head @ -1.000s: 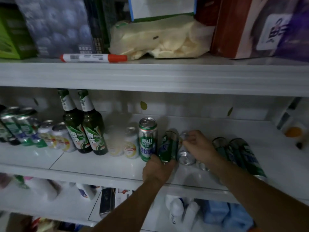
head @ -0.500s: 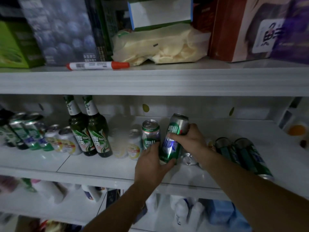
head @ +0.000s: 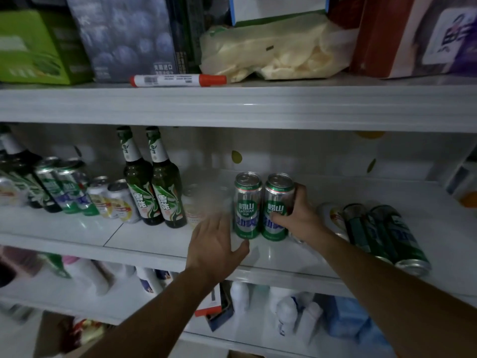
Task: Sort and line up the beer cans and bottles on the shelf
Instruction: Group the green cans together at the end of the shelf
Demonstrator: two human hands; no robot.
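Two tall green and silver beer cans stand upright side by side on the middle shelf (head: 144, 236). My right hand (head: 296, 215) grips the right can (head: 277, 206) from its right side. The left can (head: 246, 205) stands free, and my left hand (head: 215, 244) hovers open in front of it, fingers spread. Two green glass bottles (head: 152, 189) stand to the left. Small yellow cans (head: 113, 200) and more green cans (head: 56, 187) stand further left. Two green cans (head: 382, 233) lie on their sides to the right, with a small can (head: 333, 215) behind my right wrist.
The upper shelf holds boxes, a plastic bag (head: 276, 52) and a red-capped marker (head: 178, 80) at its front edge. Below, the lower shelf carries white bottles (head: 291, 313) and blue packs. Some bare shelf surface lies in front of the bottles.
The tilted green can has been stood upright next to the other green can. My left hand has let go of it and drawn back to the left.
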